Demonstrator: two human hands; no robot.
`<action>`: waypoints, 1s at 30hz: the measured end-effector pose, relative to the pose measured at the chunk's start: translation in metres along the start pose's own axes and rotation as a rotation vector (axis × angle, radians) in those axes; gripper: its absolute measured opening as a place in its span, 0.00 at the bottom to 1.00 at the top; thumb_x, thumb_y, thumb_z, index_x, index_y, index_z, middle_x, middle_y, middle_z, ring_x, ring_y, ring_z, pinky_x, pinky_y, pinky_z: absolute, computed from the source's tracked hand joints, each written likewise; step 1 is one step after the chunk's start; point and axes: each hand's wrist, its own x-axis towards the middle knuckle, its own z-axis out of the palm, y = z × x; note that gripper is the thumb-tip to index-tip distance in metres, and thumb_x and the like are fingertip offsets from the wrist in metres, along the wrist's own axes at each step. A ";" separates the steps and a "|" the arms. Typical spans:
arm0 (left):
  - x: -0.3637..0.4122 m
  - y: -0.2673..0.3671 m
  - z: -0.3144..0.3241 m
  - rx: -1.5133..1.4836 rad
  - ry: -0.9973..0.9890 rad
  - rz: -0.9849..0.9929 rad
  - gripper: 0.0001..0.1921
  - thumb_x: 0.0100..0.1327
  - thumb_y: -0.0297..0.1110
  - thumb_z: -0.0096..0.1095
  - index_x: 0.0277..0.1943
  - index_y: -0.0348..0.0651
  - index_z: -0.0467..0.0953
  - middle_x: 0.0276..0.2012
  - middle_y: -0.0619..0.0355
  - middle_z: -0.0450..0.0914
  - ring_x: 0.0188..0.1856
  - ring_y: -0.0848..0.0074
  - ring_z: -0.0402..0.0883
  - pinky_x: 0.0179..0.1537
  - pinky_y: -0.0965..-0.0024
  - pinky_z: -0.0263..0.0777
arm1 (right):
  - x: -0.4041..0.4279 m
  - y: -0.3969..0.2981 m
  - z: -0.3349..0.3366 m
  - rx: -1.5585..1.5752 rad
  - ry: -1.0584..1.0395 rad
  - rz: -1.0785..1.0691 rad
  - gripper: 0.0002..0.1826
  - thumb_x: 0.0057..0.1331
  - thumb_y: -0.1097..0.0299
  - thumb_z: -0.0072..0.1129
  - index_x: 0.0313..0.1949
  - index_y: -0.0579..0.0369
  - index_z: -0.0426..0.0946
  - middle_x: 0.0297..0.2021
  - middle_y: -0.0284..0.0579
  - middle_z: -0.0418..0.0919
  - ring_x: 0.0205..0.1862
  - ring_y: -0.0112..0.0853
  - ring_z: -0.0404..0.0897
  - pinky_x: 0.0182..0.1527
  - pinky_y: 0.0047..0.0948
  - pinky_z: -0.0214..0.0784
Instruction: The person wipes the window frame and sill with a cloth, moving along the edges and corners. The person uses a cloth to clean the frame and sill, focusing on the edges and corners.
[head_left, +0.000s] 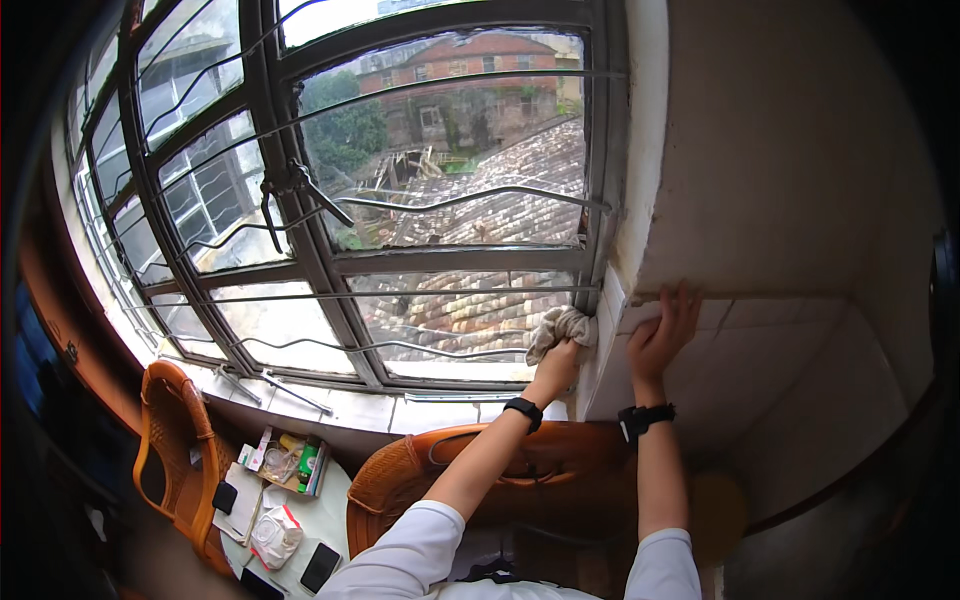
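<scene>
My left hand (557, 369) grips a crumpled, greyish cloth (561, 327) at the lower right corner of the window. The cloth lies by the lowest pane (457, 319), close to the metal window frame (465, 261) and the thin security bars (420, 346). Which of these it touches I cannot tell. My right hand (665, 337) rests flat against the wall beside the window, its fingertips near the upper edge of the white wall tiles (720, 360). That hand holds nothing. A black band is on each wrist.
Below the sill (360, 409) stands a rattan-backed wooden chair (390, 472); another rattan chair (176, 450) is at left. Between them, a small table (330, 517) bears a phone (320, 568), a white packet (276, 536) and a box of small items (289, 461). Window latch handles (300, 199) protrude.
</scene>
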 end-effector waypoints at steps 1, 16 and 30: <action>-0.001 0.004 0.000 -0.012 -0.028 -0.036 0.23 0.48 0.20 0.53 0.51 0.36 0.64 0.41 0.39 0.73 0.42 0.46 0.72 0.41 0.55 0.70 | -0.001 0.001 -0.001 -0.026 -0.021 0.016 0.22 0.60 0.73 0.35 0.54 0.53 0.66 0.59 0.51 0.61 0.62 0.56 0.54 0.59 0.55 0.47; -0.004 0.053 -0.004 -0.604 0.707 -0.274 0.21 0.48 0.26 0.61 0.47 0.36 0.68 0.35 0.46 0.75 0.38 0.59 0.76 0.43 0.65 0.68 | -0.001 0.003 -0.002 0.016 -0.016 0.002 0.24 0.59 0.73 0.34 0.56 0.53 0.65 0.59 0.52 0.61 0.63 0.58 0.52 0.59 0.57 0.46; 0.011 0.034 -0.011 -0.005 0.086 -0.181 0.29 0.48 0.24 0.53 0.57 0.39 0.62 0.48 0.35 0.67 0.42 0.43 0.73 0.41 0.52 0.70 | 0.002 0.001 -0.001 -0.004 -0.008 0.003 0.22 0.61 0.72 0.33 0.55 0.53 0.66 0.59 0.52 0.62 0.62 0.58 0.54 0.59 0.57 0.47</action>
